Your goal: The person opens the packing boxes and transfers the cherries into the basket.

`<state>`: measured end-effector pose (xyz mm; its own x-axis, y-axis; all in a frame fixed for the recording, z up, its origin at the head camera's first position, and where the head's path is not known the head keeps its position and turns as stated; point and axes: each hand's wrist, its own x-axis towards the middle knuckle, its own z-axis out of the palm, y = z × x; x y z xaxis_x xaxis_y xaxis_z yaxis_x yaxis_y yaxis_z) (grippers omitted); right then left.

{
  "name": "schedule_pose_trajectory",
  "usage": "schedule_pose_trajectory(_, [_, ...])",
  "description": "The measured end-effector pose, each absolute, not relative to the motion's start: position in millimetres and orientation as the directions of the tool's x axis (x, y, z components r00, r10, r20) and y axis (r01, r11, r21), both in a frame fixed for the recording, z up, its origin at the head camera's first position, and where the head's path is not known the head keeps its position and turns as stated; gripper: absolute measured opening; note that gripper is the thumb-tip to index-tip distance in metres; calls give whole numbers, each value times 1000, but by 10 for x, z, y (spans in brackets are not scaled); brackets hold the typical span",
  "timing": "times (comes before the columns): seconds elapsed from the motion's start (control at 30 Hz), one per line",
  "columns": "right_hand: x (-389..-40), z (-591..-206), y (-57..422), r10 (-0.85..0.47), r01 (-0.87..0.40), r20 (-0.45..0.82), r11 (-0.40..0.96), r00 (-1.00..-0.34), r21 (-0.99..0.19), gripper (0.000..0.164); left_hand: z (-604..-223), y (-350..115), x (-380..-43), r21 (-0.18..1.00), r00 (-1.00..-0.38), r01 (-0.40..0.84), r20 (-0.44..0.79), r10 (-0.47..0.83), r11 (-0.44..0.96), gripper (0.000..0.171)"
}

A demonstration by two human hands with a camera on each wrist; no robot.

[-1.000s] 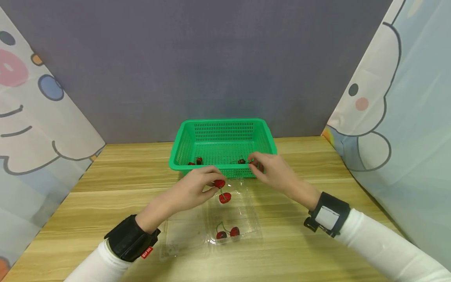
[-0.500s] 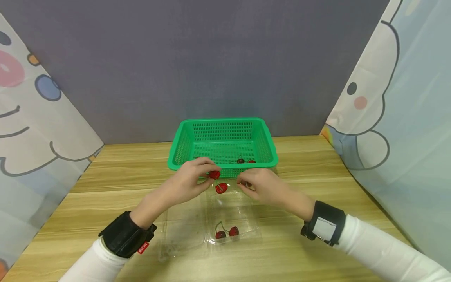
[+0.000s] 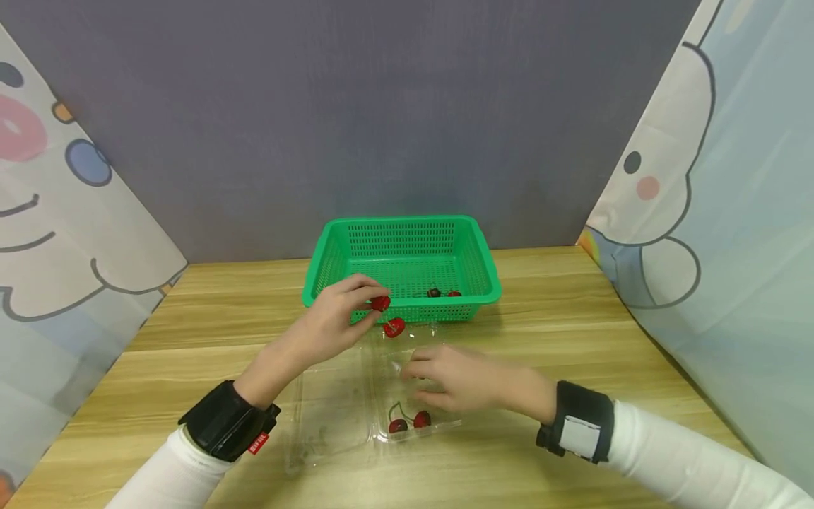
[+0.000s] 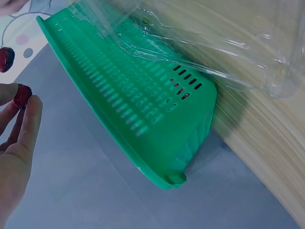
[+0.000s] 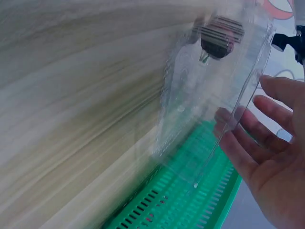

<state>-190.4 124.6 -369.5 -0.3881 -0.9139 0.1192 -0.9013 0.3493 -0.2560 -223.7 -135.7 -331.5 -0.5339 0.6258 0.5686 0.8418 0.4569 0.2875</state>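
Note:
My left hand [image 3: 331, 314] pinches a red cherry [image 3: 380, 303] between thumb and fingers near the basket's front rim. From its green stem hangs a second cherry [image 3: 394, 327]. My right hand [image 3: 458, 378], a little blurred, is over the clear plastic clamshell box [image 3: 374, 396], its fingers spread and loosely bent. In the right wrist view its fingers [image 5: 238, 155] reach over the box's edge, with no cherry between them. Inside the box, at the near end, lie two cherries [image 3: 398, 425] joined by a green stem.
Behind the box stands a green slotted basket [image 3: 407, 302] with cherries [image 3: 434, 292] at its front right. The box's transparent lid [image 3: 333, 403] lies folded open to the left on the wooden table [image 3: 559, 325]. A grey wall [image 3: 394, 120] rises behind.
My right hand has come back from the basket to over the box; the small reddish thing at its fingertips no longer shows. My left hand has moved slightly away and left with its cherries.

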Motion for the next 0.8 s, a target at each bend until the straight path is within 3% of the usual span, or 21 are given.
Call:
schedule_pose_trajectory(0.33, [-1875, -3752, 1206, -944, -906, -27, 323, -328, -274, 17, -3299, -1382, -2303, 273, -527, 839, 624, 576, 471, 34])
schedule_pose_trajectory(0.8, [-1822, -3765, 1171, -924, -880, -103, 382, -368, -283, 14, -3274, -1422, -2374, 293, -556, 815, 641, 529, 500, 32])
